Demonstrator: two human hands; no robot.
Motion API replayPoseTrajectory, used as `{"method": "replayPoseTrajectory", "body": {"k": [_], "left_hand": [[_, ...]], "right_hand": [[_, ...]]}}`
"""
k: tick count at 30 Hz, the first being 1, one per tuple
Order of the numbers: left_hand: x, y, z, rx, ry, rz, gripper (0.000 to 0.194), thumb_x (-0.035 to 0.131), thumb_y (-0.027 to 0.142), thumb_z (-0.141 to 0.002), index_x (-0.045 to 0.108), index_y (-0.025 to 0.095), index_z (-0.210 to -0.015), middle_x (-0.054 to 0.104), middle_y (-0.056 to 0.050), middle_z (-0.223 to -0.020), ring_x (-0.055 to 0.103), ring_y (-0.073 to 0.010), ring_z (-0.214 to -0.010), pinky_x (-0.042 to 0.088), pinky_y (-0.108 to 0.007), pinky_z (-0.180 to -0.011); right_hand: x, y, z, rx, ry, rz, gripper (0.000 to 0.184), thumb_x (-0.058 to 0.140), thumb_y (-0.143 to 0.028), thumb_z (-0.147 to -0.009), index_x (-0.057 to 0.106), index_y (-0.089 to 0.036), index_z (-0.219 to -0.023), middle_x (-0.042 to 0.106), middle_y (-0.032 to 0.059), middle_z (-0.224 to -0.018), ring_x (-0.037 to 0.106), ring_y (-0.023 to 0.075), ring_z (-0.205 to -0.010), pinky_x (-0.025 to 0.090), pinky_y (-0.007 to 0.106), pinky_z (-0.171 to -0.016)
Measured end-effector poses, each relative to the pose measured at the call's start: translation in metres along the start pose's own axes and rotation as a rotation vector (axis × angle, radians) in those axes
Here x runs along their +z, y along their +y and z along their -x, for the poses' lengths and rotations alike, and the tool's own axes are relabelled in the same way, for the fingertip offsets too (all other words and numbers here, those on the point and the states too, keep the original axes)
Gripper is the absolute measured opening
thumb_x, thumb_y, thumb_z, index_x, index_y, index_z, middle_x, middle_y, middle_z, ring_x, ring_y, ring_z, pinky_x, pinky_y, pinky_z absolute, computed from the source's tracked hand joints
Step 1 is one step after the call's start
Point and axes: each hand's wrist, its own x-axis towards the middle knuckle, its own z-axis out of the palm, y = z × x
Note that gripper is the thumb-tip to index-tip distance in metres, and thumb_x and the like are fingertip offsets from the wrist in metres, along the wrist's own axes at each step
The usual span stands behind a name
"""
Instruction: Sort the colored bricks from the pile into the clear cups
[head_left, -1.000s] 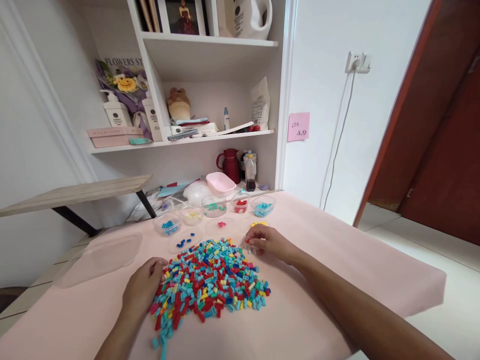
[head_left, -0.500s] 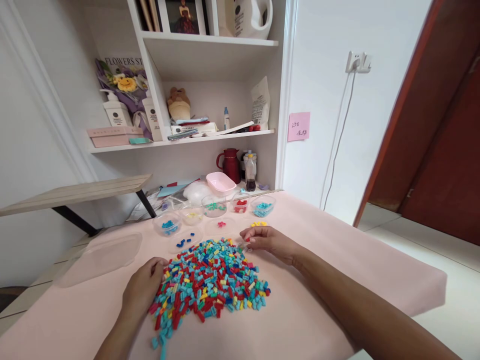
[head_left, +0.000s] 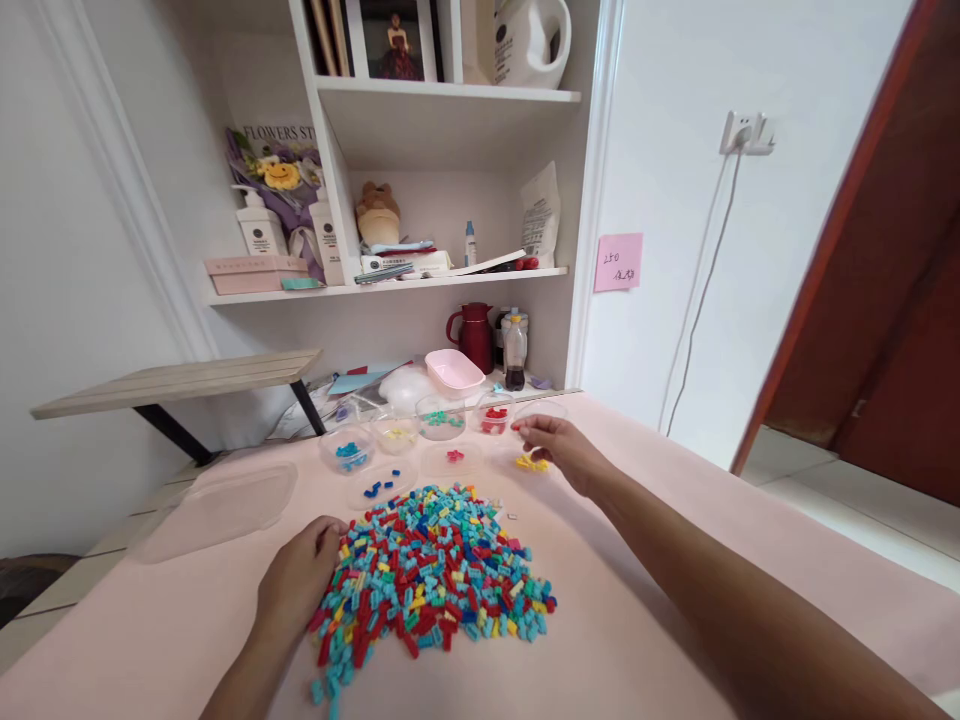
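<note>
A heap of small toy building bricks [head_left: 435, 570], mostly light blue and red, lies on the pink table. At its left edge rests my left hand [head_left: 301, 570], fingers curled and closed; whatever they may hold is hidden. My right hand [head_left: 561, 450] pinches a small red brick [head_left: 516, 427] beyond the heap. That hand is beside a clear tub of red bricks [head_left: 493, 420] and above a tray of yellow bricks [head_left: 532, 464]. It covers most of another clear tub [head_left: 551, 409] behind it.
Clear tubs hold blue [head_left: 349, 455], pale yellow [head_left: 396, 433] and green bricks [head_left: 442, 418]. Shallow lids carry dark blue bricks [head_left: 381, 484] and pink bricks [head_left: 454, 456]. A large clear lid [head_left: 225, 505] lies left. Behind stand a pink basin [head_left: 454, 371], red jug [head_left: 475, 338] and bottle [head_left: 515, 350].
My right hand has moved forward from the heap's far right edge to the tubs, carrying the red brick. My left hand stays beside the heap. The view has shifted slightly.
</note>
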Motion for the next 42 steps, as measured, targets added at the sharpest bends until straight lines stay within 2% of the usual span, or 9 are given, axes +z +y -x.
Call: {"method": "replayPoseTrajectory", "body": {"k": [4,8,11,15,19,22,25,32,42], "left_hand": [[0.002,-0.002,0.001,0.006,0.005,0.021,0.030,0.038,0.040,-0.084,0.067,0.030,-0.085,0.070,0.002,-0.073,0.065,-0.0197,-0.079,0.041,-0.026,-0.066],[0.003,-0.006,0.001,-0.019,0.003,0.104,0.030,0.039,0.040,-0.083,0.067,0.029,-0.087,0.069,0.002,-0.070,0.064,-0.0190,-0.073,0.040,-0.026,-0.064],[0.003,-0.006,0.001,-0.025,-0.005,0.142,0.032,0.038,0.042,-0.084,0.066,0.028,-0.087,0.067,0.002,-0.064,0.063,-0.0187,-0.066,0.039,-0.026,-0.060],[0.003,-0.005,0.003,-0.007,0.009,0.148,0.031,0.037,0.041,-0.084,0.066,0.028,-0.084,0.067,0.002,-0.064,0.063,-0.0185,-0.067,0.038,-0.025,-0.060],[0.004,-0.006,0.003,-0.019,0.005,0.154,0.032,0.037,0.042,-0.084,0.066,0.029,-0.086,0.068,0.002,-0.066,0.063,-0.0186,-0.068,0.038,-0.026,-0.061],[0.005,-0.008,0.002,-0.022,0.001,0.142,0.032,0.037,0.041,-0.085,0.065,0.028,-0.086,0.068,0.002,-0.068,0.063,-0.0189,-0.073,0.038,-0.026,-0.064],[0.005,-0.008,0.001,-0.026,-0.002,0.123,0.030,0.037,0.040,-0.084,0.065,0.029,-0.086,0.070,0.002,-0.075,0.063,-0.0193,-0.079,0.038,-0.026,-0.066],[0.004,-0.010,-0.002,-0.033,-0.020,0.101,0.034,0.036,0.044,-0.084,0.065,0.027,-0.093,0.067,0.002,-0.069,0.063,-0.0201,-0.076,0.040,-0.028,-0.065],[0.005,-0.012,-0.006,0.007,-0.005,0.109,0.035,0.038,0.045,-0.083,0.066,0.026,-0.093,0.065,0.003,-0.063,0.062,-0.0194,-0.067,0.041,-0.028,-0.059]], "right_hand": [[0.003,-0.016,-0.048,0.033,0.274,0.074,0.020,0.065,-0.031,-0.081,0.066,-0.015,-0.094,0.061,0.0009,-0.073,0.054,0.0110,-0.059,0.043,0.023,-0.052],[0.010,-0.018,-0.077,0.062,0.282,0.074,0.030,0.058,-0.030,-0.091,0.059,-0.014,-0.116,0.063,0.0083,-0.109,0.063,0.0184,-0.090,0.054,0.035,-0.077],[0.011,-0.015,-0.078,0.087,0.280,0.056,0.034,0.056,-0.033,-0.093,0.055,-0.015,-0.122,0.058,0.0098,-0.122,0.060,0.0222,-0.103,0.053,0.043,-0.086],[0.010,-0.017,-0.060,0.079,0.279,0.009,0.023,0.049,-0.021,-0.093,0.059,-0.012,-0.112,0.063,0.0107,-0.107,0.063,0.0157,-0.085,0.051,0.028,-0.073],[0.018,-0.023,-0.025,0.080,0.117,-0.011,0.020,0.059,-0.022,-0.081,0.065,-0.015,-0.099,0.064,0.0039,-0.077,0.058,0.0113,-0.059,0.043,0.023,-0.052],[0.030,-0.019,0.011,0.100,-0.257,0.091,0.021,0.064,-0.030,-0.076,0.068,-0.016,-0.090,0.058,-0.0015,-0.061,0.048,0.0083,-0.045,0.034,0.021,-0.043],[0.038,-0.008,0.040,0.129,-0.440,0.239,0.022,0.062,-0.033,-0.078,0.070,-0.015,-0.088,0.053,-0.0037,-0.054,0.044,0.0077,-0.043,0.032,0.020,-0.042],[0.028,0.005,0.055,0.064,-0.359,0.318,0.016,0.068,-0.030,-0.073,0.071,-0.017,-0.082,0.056,-0.0010,-0.065,0.044,0.0092,-0.056,0.032,0.019,-0.046],[0.021,0.014,0.053,-0.083,-0.579,0.548,0.018,0.058,-0.016,-0.075,0.075,-0.020,-0.082,0.063,0.0018,-0.079,0.053,0.0113,-0.063,0.041,0.022,-0.058]]}}
